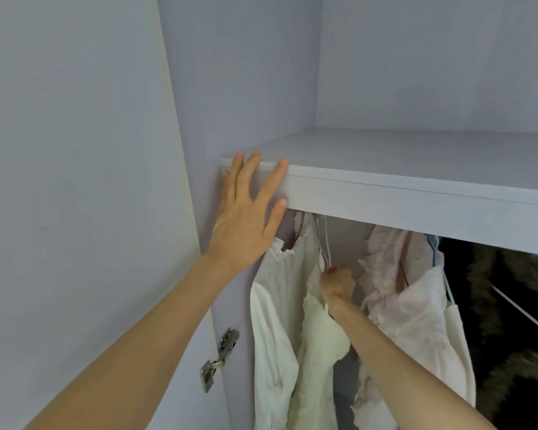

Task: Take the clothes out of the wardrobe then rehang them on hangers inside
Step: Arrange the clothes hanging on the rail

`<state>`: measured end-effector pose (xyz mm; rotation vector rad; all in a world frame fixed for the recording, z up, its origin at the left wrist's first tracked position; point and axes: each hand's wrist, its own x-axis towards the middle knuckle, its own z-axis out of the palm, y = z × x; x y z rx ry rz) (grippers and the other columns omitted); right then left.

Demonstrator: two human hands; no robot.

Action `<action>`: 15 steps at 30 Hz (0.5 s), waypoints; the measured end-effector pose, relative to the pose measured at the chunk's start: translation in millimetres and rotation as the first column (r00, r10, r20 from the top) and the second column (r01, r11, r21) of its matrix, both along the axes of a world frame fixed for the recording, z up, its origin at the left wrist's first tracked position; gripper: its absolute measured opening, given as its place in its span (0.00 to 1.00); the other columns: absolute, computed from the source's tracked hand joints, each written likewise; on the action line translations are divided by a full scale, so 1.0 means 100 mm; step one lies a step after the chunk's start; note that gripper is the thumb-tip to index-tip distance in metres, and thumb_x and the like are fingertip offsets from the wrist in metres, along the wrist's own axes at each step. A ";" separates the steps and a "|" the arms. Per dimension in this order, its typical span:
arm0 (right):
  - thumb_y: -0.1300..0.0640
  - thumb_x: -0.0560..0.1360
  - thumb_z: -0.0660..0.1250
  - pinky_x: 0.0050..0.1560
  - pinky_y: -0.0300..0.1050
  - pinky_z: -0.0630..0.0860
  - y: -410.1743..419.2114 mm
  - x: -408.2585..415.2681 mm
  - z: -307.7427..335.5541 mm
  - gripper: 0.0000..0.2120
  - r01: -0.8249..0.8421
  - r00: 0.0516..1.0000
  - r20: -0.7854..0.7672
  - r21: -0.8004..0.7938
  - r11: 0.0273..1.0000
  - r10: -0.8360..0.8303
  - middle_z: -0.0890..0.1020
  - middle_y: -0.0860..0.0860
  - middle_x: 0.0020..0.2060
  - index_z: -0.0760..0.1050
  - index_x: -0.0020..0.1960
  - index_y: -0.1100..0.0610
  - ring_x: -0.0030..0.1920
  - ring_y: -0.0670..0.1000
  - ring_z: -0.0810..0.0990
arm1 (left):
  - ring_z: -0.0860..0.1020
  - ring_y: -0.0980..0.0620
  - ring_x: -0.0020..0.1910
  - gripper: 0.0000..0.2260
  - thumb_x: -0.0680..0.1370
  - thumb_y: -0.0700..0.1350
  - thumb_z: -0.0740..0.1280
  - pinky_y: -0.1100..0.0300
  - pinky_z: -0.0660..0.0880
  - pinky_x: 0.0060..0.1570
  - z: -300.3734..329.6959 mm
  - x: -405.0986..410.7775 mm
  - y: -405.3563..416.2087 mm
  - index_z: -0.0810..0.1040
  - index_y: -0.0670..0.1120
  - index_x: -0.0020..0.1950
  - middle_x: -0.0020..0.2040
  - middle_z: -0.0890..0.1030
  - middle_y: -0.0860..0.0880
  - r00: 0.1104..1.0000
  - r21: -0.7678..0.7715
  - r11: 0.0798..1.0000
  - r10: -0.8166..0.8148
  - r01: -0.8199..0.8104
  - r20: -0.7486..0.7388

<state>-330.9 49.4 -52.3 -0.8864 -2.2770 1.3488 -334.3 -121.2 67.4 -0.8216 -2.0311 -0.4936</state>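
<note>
Reaching into the wardrobe's hanging section, the right hand sits curled around the lower neck of a white wire hanger, at the point where the hook stem meets the garment's collar. Grip: fingers closed on the wire; the exact fingertip arrangement is hidden by the back of the hand.

The garment on that hanger is a cream-white ruffled blouse, leftmost in the row, hanging straight down below the hand. Long axis vertical. The hanger's hook runs upward from the hand and vanishes behind the shelf front edge; the rail itself is not visible.

Key relation: hook is directly above the right hand, garment directly below. Judgement: lift-off calls for a short upward move, then a pull outward toward the person, with the shelf's underside close overhead limiting the lift.

Left hand: flat, fingers spread and straight, pressing the shelf front at its left end, holding nothing. Appears to be bracing.

Just beside the blouse on the right: a pale pink ruffled garment, close enough to snag. Dark furry coat farther right.
</note>
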 end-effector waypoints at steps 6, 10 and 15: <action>0.67 0.77 0.52 0.43 0.44 0.67 -0.30 -0.21 -0.10 0.14 -0.160 0.984 -0.059 0.104 0.982 0.167 0.77 0.59 0.39 0.68 0.34 0.60 0.45 0.58 0.76 | 0.50 0.38 0.74 0.22 0.81 0.53 0.51 0.42 0.54 0.71 -0.02 -0.03 0.00 0.54 0.52 0.75 0.73 0.56 0.39 0.999 0.010 1.000 -0.004 0.004 -0.032; 0.64 0.79 0.53 0.46 0.43 0.69 -0.54 -0.38 -0.11 0.12 -0.232 0.966 -0.106 0.056 0.971 0.237 0.80 0.61 0.47 0.75 0.46 0.65 0.50 0.59 0.78 | 0.49 0.38 0.74 0.22 0.81 0.53 0.50 0.38 0.56 0.69 -0.03 -0.04 0.00 0.52 0.53 0.75 0.74 0.54 0.40 1.000 0.004 1.000 -0.018 0.018 -0.007; 0.54 0.81 0.54 0.45 0.43 0.67 -0.73 -0.56 -0.13 0.16 -0.435 0.898 -0.021 0.110 0.894 0.439 0.78 0.59 0.43 0.76 0.54 0.64 0.47 0.58 0.76 | 0.49 0.38 0.74 0.22 0.81 0.52 0.51 0.40 0.55 0.70 -0.04 -0.05 -0.03 0.52 0.52 0.75 0.74 0.55 0.39 1.000 -0.036 0.999 0.002 -0.003 -0.026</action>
